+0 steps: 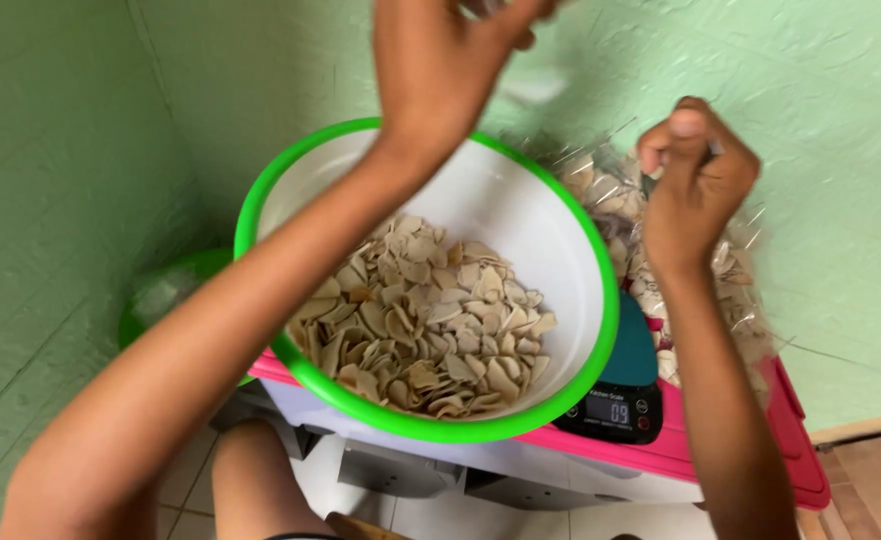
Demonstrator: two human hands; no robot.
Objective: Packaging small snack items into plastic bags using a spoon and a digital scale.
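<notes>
Pinching the top of a clear plastic bag (731, 270) of pale chips, right hand (696, 175) has its fingers pressed together on the plastic; the bag sits on a teal kitchen scale (629, 385) (display lit). Left hand (441, 55) is raised above, fingers cut off by the frame, grip can't be told. Bag looks well filled; plenty of chips (426, 320) remain in the green-rimmed white bowl (561, 240) beside it, on a pink lid (751, 450).
</notes>
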